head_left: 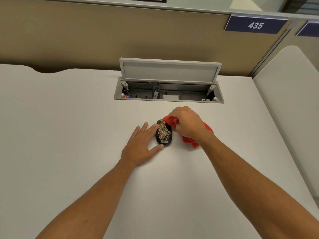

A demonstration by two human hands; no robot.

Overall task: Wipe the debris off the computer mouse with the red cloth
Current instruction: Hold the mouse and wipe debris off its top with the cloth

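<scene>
Hands: left [142, 144] flat, fingers straight against the mouse [164, 133]; right [187, 124] bunched around the red cloth [189, 139].

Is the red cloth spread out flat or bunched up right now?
Bunched up. The right hand grips the red cloth in a wad beside the computer mouse, with crumpled folds sticking out on both sides of the hand.

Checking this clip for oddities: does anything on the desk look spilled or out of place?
Yes. Tan granular debris covers the top of the black mouse, between the left hand and the red cloth gripped by the right hand. The cable hatch lid stands open.
</scene>
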